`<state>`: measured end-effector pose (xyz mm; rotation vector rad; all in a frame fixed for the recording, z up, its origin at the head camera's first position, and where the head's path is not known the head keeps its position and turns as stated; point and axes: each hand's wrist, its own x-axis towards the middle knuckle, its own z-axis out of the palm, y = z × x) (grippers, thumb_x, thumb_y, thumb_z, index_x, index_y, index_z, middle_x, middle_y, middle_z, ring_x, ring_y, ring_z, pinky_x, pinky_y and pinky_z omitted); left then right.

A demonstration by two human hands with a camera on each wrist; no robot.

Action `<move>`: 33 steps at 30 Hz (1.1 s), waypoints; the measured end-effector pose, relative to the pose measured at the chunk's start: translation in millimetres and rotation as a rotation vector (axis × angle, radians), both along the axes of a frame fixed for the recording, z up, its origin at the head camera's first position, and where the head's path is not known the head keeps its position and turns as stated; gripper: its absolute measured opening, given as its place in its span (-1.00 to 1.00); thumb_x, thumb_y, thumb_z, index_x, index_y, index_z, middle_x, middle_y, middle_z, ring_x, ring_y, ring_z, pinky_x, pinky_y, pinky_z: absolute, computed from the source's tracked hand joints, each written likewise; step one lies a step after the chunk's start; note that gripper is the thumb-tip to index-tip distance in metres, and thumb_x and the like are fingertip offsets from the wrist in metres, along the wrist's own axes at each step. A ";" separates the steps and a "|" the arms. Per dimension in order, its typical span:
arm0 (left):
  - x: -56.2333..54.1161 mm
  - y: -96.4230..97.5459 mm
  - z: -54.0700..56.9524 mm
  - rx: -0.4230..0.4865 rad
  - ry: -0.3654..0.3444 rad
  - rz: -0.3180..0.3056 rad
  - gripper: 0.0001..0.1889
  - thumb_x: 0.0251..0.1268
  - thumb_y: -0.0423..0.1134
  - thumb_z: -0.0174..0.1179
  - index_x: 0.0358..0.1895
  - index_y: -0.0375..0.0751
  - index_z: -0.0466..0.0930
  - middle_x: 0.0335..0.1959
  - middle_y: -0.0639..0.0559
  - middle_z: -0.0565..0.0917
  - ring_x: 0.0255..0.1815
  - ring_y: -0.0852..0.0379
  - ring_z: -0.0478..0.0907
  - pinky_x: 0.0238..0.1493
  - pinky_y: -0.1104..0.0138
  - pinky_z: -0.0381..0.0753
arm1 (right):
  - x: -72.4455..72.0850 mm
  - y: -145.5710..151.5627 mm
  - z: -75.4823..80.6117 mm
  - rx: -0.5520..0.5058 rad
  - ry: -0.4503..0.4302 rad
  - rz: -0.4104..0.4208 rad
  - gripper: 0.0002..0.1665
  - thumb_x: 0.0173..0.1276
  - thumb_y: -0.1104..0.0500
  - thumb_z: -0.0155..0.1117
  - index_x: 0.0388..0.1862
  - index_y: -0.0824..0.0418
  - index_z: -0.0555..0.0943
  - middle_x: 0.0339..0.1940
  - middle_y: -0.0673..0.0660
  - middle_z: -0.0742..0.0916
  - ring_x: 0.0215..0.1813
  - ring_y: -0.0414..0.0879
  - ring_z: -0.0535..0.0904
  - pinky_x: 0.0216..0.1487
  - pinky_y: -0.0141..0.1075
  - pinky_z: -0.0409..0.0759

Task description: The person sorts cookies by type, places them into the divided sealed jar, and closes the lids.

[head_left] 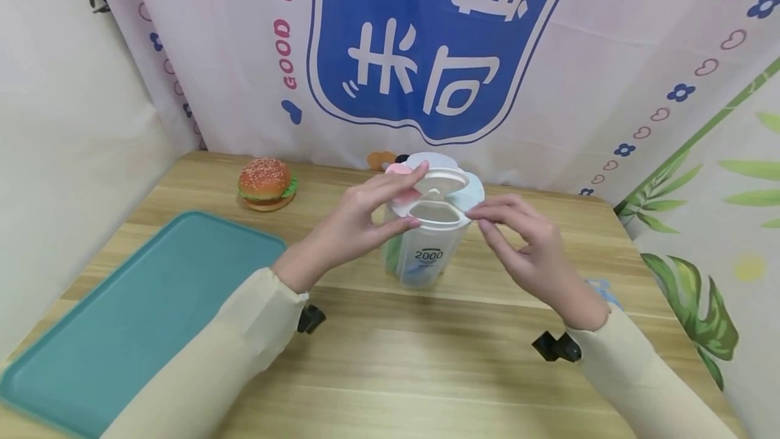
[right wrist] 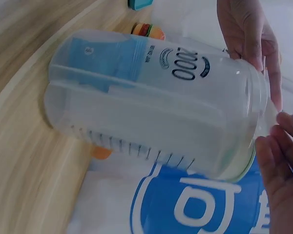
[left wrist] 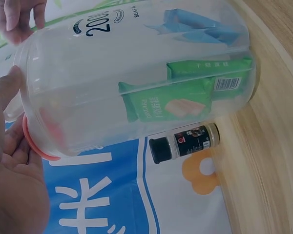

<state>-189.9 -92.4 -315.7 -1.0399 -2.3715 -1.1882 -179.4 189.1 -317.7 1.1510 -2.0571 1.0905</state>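
A clear, tall storage container [head_left: 426, 259] marked 2000 stands upright on the table, its compartmented lid [head_left: 468, 190] in pink, pale blue and white. One white-rimmed flap [head_left: 443, 183] of the lid is raised over the front compartment. My left hand [head_left: 347, 225] grips the lid from the left, fingers over the flap and thumb at the front rim. At the right edge of the lid, my right hand [head_left: 530, 242] pinches the rim between thumb and fingertips. Inside, the left wrist view shows green snack packets [left wrist: 171, 100] and a blue packet [left wrist: 200, 27].
A teal tray [head_left: 152, 303] lies at the left of the wooden table [head_left: 414, 371]. Behind it sits a toy hamburger [head_left: 265, 183]. A small black-capped seasoning jar [left wrist: 185, 142] stands behind the container. A printed curtain [head_left: 244, 53] hangs along the back.
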 end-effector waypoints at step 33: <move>-0.3 -0.8 -0.7 0.006 0.011 -0.003 -0.21 0.31 -0.28 0.47 0.58 -0.15 0.34 0.48 -0.08 0.57 0.55 -0.02 0.48 0.67 0.06 0.33 | -18.3 121.1 -87.4 0.668 -0.700 -0.410 -0.57 0.46 0.31 0.34 0.21 0.52 0.58 0.04 0.43 0.75 0.12 0.35 0.69 0.17 0.24 0.69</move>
